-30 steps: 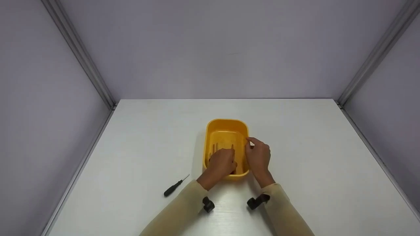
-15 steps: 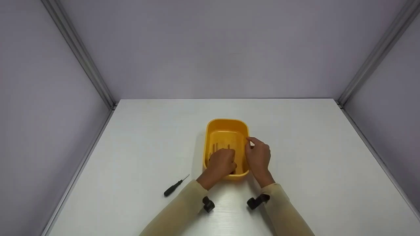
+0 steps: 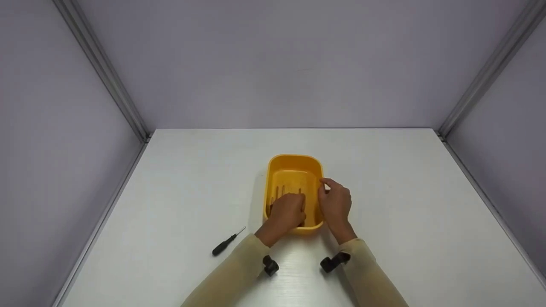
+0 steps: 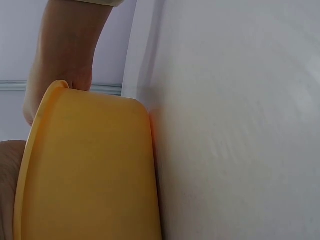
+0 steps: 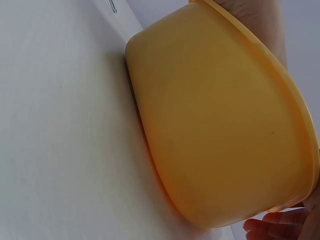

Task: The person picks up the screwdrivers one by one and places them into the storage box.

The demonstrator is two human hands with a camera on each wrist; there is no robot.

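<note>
A white table (image 3: 384, 204) spreads out under both hands, with pale grey walls (image 3: 298, 64) standing well beyond the fingertips. Between the hands sits a yellow tub (image 3: 294, 164), long and rounded at the corners, resting flat on the table. The left hand (image 3: 288, 212) reaches down inside its near end, fingers bent over some thin dark sticks (image 3: 281, 192) that lie along the tub floor and poke out past the fingertips toward the far end. Whether those fingers actually pinch a stick or only rest on them, I cannot tell. The right hand (image 3: 335, 204) is pressed against the tub's right wall, fingers curled at the rim (image 3: 320, 187), holding it. From the right wrist view the tub's smooth outer wall (image 5: 215, 125) fills most of the sight, with fingertips (image 5: 275, 225) showing just under its rim. From the left wrist view the tub's other side (image 4: 90, 170) sits against the table. Off to the left of the left forearm, well apart from the tub, lies a small black-handled screwdriver (image 3: 225, 245) with its thin tip pointing away.
</note>
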